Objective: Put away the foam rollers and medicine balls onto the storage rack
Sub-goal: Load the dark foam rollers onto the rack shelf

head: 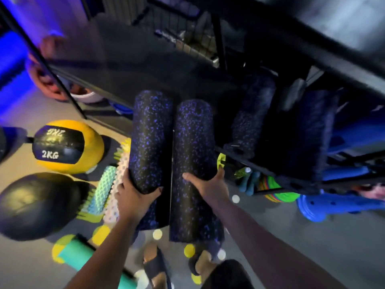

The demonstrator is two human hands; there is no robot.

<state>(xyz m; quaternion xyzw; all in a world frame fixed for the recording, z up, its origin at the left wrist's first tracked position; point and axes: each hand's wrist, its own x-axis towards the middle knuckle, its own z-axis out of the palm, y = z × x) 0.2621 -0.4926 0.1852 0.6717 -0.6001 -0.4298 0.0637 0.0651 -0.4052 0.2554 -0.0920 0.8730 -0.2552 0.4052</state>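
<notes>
Dim gym floor (291, 236), rack shelf (158, 65) right ahead. Left hand (133, 197) and right hand (206, 184) each wrap 1 speckled foam roller (151, 140) (192, 155) near the lower end, tips toward the shelf. Probably light, stiff, grippy; mid-body grip would steady them.

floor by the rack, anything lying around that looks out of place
Yes. The yellow 2KG medicine ball, a black ball and spiky rollers lie loose on the floor, not racked.

left hand (133, 197): grips speckled roller (151, 140) | right hand (208, 184): grips second roller (192, 163)
</notes>
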